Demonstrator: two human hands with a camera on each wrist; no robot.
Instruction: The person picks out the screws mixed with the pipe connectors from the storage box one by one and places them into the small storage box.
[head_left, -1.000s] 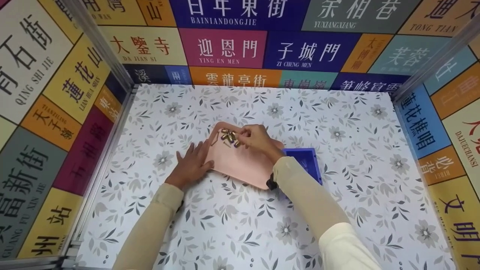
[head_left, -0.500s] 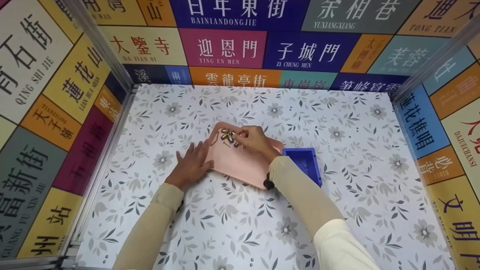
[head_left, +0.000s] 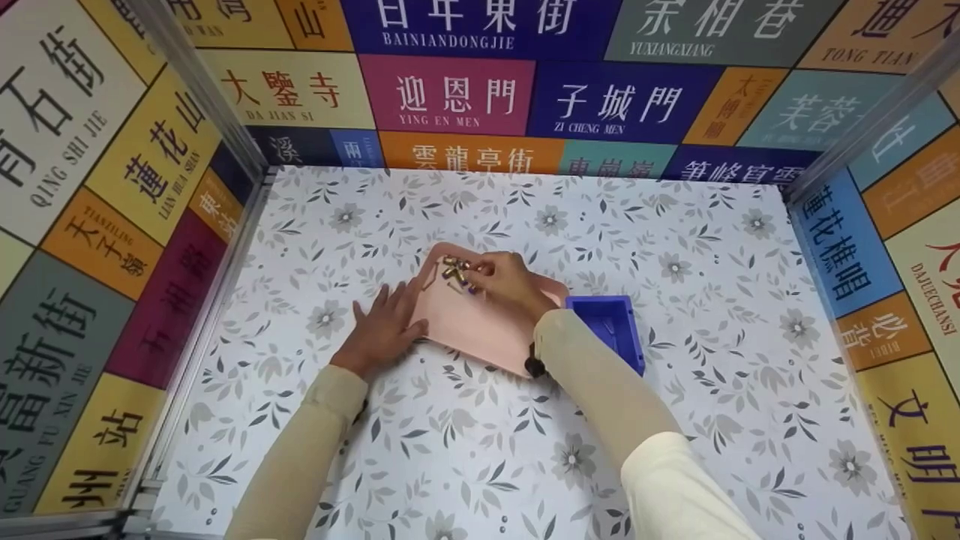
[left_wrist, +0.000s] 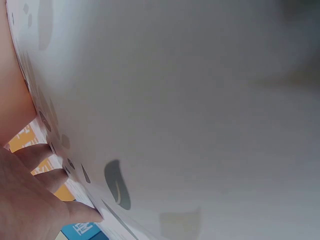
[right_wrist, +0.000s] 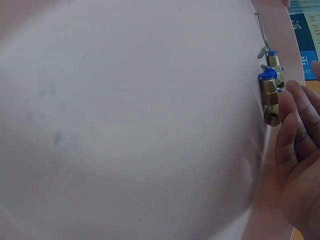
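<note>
Okay, so the left hand (head_left: 380,330) has its fingers spread wide at the left edge of a pink tray (head_left: 472,322), while the right hand (head_left: 510,279) is down at a little heap of brass fittings with blue collars (right_wrist: 270,95) near the tray's far-left corner. Thumb and fingertips are narrow, right by one fitting, but I can't tell if it's actually pinched. Right wrist view also shows a thin screw (right_wrist: 263,30) just past the fittings, so I'd guess it's a mixed pile being picked through. Imo grab one piece at a time, by the brass body rather than the collar, and lift straight up so the neighbours don't get dragged along. Light pressure from the left should stop the tray skating. Further out, a blue box (head_left: 606,319) sits just beside the tray, partly behind the right sleeve (head_left: 607,390), on a floral-covered desk (head_left: 450,465) with lettered panels (head_left: 446,97) around it.
</note>
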